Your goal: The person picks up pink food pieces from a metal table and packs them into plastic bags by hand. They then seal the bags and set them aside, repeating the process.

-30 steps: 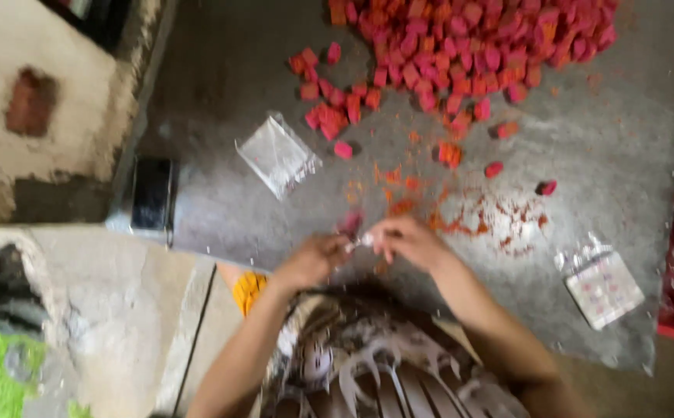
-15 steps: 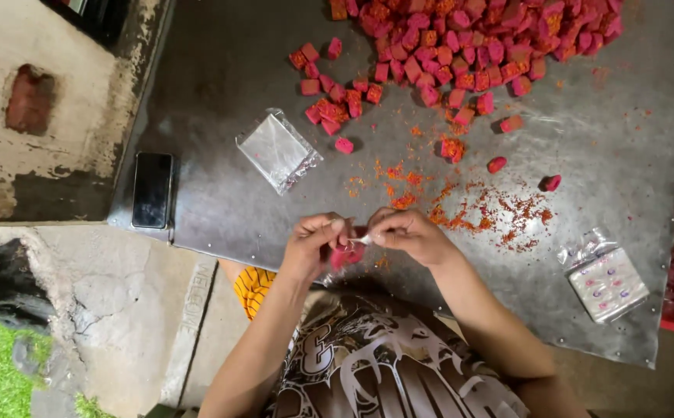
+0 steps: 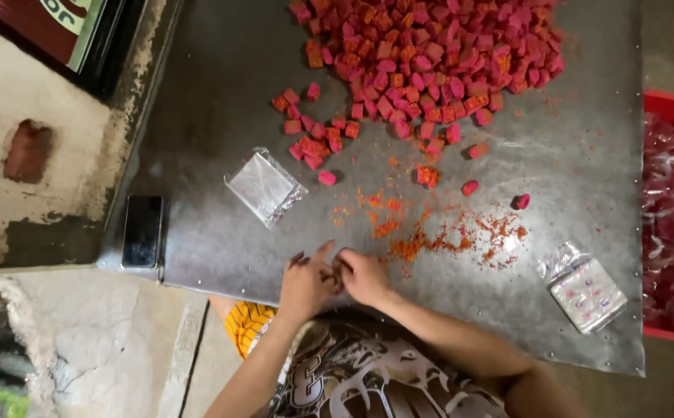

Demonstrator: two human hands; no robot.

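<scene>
Both hands have drawn back toward us since half a second ago, sitting lower at the near edge of the grey metal bench (image 3: 221, 93). We see our left hand (image 3: 306, 280) and right hand (image 3: 364, 276) pressed together, fingertips meeting over something small and dark — too small and hidden for us to name. Each grip looks pinched nearly closed, but we cannot tell what, if anything, it has hold of.

Far across the bench lies a big heap of pink and orange cubes (image 3: 430, 54), with loose cubes trailing toward us and orange crumbs (image 3: 430, 236) scattered just beyond the hands. A clear empty pouch (image 3: 263, 186) lies to the left, a filled clear packet (image 3: 587, 294) to the right, and a dark phone (image 3: 142, 231) sits at the left edge. A red crate (image 3: 673, 104) of wrapped packets stands to the right.

Our hands work right at the rim — anything that slips from the pinch could drop off the bench into our lap.
</scene>
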